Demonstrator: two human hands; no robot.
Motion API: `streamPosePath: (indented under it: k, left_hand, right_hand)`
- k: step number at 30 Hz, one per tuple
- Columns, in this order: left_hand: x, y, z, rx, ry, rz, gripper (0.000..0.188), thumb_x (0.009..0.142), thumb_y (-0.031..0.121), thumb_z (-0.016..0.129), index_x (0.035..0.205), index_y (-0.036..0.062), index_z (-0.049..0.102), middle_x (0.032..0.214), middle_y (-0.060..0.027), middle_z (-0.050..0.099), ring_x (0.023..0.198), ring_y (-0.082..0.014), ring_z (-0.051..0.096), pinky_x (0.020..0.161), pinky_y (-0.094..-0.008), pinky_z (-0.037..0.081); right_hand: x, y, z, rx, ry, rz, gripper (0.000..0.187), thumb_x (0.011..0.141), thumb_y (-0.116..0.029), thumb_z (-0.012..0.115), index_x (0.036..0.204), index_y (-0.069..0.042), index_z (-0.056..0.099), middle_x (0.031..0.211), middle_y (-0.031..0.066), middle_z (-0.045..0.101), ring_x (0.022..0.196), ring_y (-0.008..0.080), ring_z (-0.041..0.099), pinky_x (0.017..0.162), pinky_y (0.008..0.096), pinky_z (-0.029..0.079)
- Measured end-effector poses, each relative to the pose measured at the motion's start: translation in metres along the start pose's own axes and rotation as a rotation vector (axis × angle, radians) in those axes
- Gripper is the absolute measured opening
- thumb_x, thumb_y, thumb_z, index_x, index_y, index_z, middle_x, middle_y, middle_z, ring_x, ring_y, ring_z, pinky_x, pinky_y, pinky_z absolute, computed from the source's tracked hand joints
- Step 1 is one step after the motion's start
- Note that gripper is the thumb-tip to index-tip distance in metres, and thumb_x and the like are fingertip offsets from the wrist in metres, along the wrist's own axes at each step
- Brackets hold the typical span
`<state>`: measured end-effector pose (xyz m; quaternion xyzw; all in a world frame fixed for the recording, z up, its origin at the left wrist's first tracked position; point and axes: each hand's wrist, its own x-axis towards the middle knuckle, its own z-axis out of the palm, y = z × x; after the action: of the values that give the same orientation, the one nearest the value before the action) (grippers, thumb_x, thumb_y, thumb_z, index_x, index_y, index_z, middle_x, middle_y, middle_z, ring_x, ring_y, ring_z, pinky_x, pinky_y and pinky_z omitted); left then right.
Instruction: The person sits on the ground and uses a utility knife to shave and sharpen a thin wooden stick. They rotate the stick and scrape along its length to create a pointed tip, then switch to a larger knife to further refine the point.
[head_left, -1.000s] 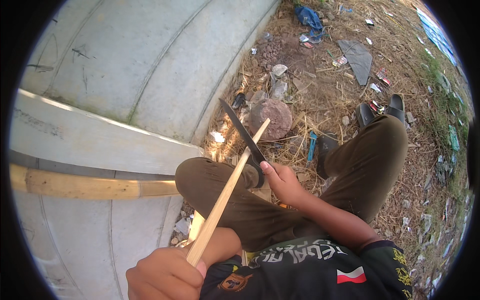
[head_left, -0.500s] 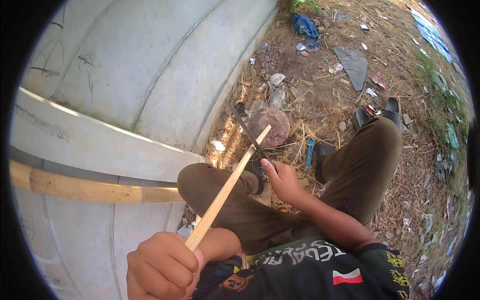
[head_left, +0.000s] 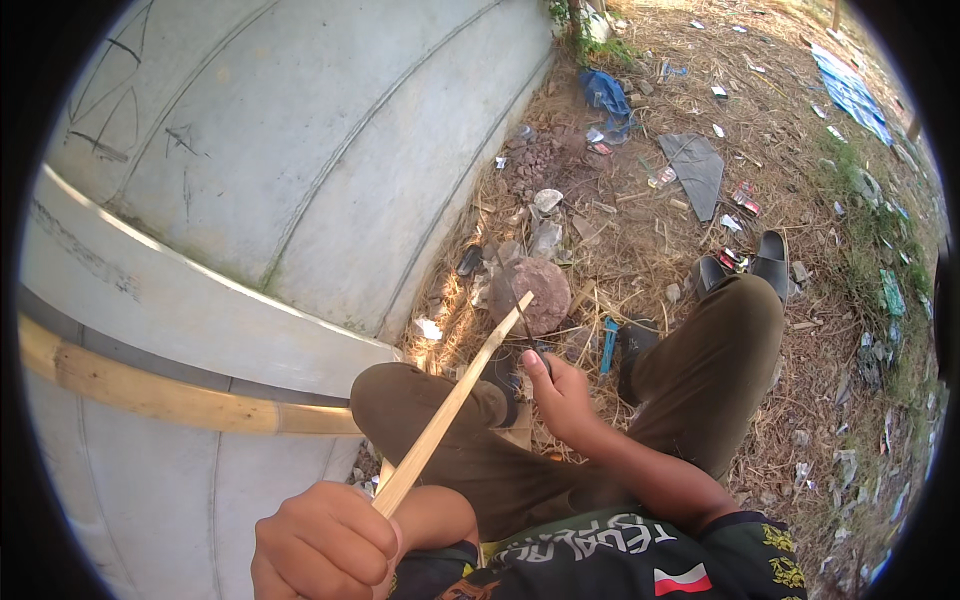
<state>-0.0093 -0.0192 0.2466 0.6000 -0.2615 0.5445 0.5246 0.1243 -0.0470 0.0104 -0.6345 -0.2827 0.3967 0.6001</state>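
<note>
A long pale strip of split bamboo [head_left: 445, 415] slants up from the lower left, its far end tapering. My left hand [head_left: 325, 545] is closed in a fist around its near end. My right hand [head_left: 562, 397] grips the dark handle of a knife [head_left: 528, 333], thumb extended along it. The thin blade crosses the strip close to its tip and appears to touch it. Behind that tip, a rounded reddish stone [head_left: 545, 290] lies on the ground between my legs.
A bamboo pole [head_left: 180, 392] runs along the pale wall [head_left: 330, 130] at left, reaching my knee. Grey slippers [head_left: 770, 262], a dark flat scrap [head_left: 695, 170], a blue bag [head_left: 603, 92] and litter lie on straw-covered ground. A blue tool-like piece [head_left: 609, 345] lies by my right foot.
The knife has moved nearer the strip's tip, its blade now more upright. The strip's far end sits lower and slightly to the left. Both hands keep their holds, and the whole view has shifted a little.
</note>
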Motion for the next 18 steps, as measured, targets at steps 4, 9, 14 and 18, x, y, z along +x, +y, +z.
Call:
streamPosePath:
  k: [4,9,14,18]
  left_hand:
    - [-0.001,-0.003,0.003,0.000,0.018,0.008,0.055,0.097,0.038,0.068,0.055,0.0231,0.037,0.046,0.0111,0.029,0.035,-0.0017,0.022,0.038,-0.0252,0.012]
    - [-0.004,0.002,-0.013,-0.408,-0.040,-0.069,0.054,0.097,0.050,0.064,0.058,0.0228,0.039,0.048,0.0095,0.034,0.036,-0.0024,0.024,0.038,-0.0240,0.015]
    - [0.002,0.005,-0.014,0.031,0.020,0.001,0.051,0.095,0.060,0.062,0.065,0.0207,0.047,0.049,0.0095,0.036,0.036,-0.0022,0.026,0.038,-0.0226,0.017]
    - [0.001,0.006,-0.014,0.026,0.017,-0.032,0.049,0.095,0.061,0.062,0.070,0.0194,0.051,0.049,0.0096,0.037,0.036,-0.0025,0.026,0.038,-0.0222,0.018]
  right_hand:
    - [-0.013,0.002,-0.005,0.023,0.047,-0.251,0.054,0.105,-0.044,0.051,0.080,0.003,0.055,0.061,0.0132,0.054,0.055,0.0229,0.053,0.057,0.0404,0.041]
    - [0.007,0.040,-0.001,-0.189,0.037,0.162,0.057,0.104,-0.047,0.052,0.077,0.003,0.054,0.065,0.0178,0.058,0.057,0.0289,0.059,0.060,0.0460,0.043]
    - [-0.006,-0.028,-0.013,-0.044,-0.017,-0.170,0.059,0.104,-0.050,0.051,0.077,0.002,0.053,0.060,0.0128,0.051,0.059,0.0207,0.049,0.059,0.0402,0.042]
    - [-0.013,0.025,0.014,0.046,-0.011,-0.153,0.055,0.106,-0.046,0.050,0.077,0.001,0.052,0.059,0.0091,0.047,0.056,0.0172,0.043,0.056,0.0374,0.040]
